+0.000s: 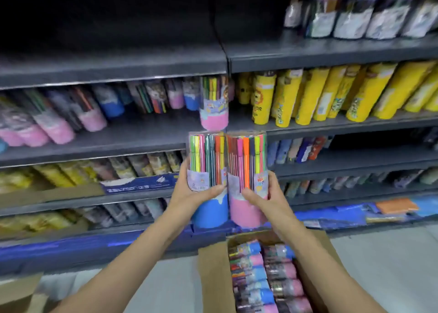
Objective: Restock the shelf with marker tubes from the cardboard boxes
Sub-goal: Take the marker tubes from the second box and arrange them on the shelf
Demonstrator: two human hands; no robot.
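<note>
My left hand (189, 189) grips a clear marker tube with a blue base (208, 170). My right hand (265, 196) grips a second tube with a pink base (246, 170). Both tubes are upright, side by side and touching, held in front of the dark grey shelf (113, 135). On that shelf a pink-based tube (214, 102) stands at the right end, just above the held pair. More pink and blue tubes (90, 109) line the shelf to the left. Below my arms an open cardboard box (213, 277) holds several tubes lying in rows.
Yellow tubes (331, 92) fill the shelf section to the right. Lower shelves carry other stationery and a flattened blue-printed carton (137, 184). Another cardboard box corner (19, 296) shows at the bottom left. The floor is pale tile (391, 265).
</note>
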